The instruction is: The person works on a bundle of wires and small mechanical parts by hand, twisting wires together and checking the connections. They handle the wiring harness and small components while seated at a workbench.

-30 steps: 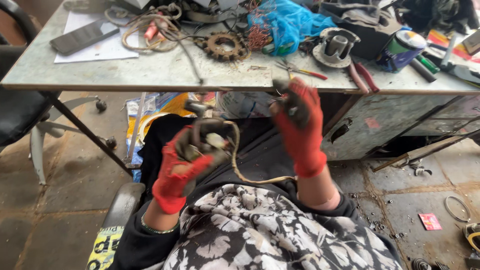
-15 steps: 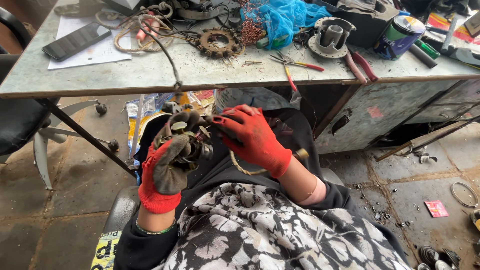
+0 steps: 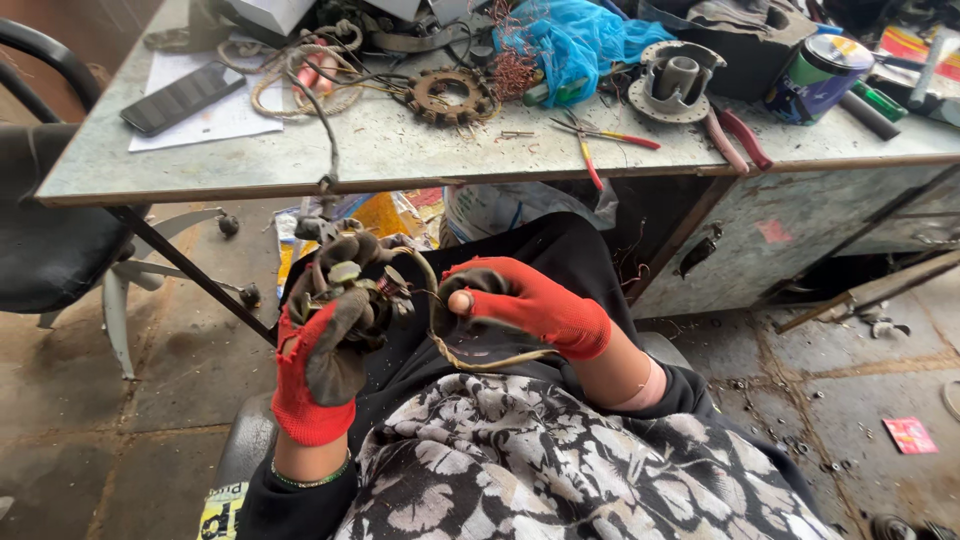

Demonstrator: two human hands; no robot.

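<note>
Left hand point(image 3: 325, 340) clutches a grimy round wound coil part point(image 3: 355, 285); right hand point(image 3: 525, 305) pinches its tan wire point(image 3: 480, 362), beneath the cluttered grey metal workbench point(image 3: 330, 160).

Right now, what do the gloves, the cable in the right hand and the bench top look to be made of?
Gloves, left hand and right hand: knitted red fabric, palms darkened, probably a grimy coating; one right fingertip pokes through. Cable: dull tan sheath, likely plastic or rubber, bending in a loop. Bench top: pale grey, matte, scuffed sheet with a thin brown edge, perhaps laminate over board; hard to be sure.
</note>
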